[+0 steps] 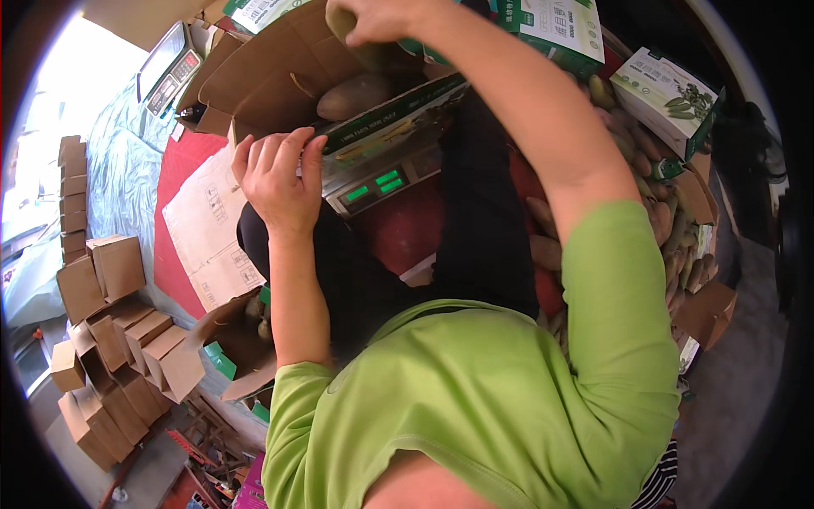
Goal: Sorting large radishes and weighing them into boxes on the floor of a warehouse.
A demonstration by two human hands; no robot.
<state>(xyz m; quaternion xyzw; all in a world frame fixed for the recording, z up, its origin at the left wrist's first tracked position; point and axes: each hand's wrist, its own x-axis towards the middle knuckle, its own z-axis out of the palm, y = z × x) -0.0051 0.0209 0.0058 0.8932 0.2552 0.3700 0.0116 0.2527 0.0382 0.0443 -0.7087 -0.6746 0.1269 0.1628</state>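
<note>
My left hand (275,174) has its fingers curled over the near left corner of an open cardboard box (263,72). The box rests on a scale (381,178) with a green lit display facing me. Inside it lies a brown, oval, tuber-like vegetable (354,96), with others partly hidden behind my right arm. At the top edge of the view my right hand (381,19) is closed on a greenish-brown vegetable (341,21), above the far side of the box. Part of that hand is cut off by the view's edge.
A long heap of vegetables (670,229) lies on my right, with a white and green printed carton (666,97) beside it. Brown cardboard boxes (127,348) are grouped on the left. Another scale (170,72) stands at the far left. An open box (233,348) sits by my left elbow.
</note>
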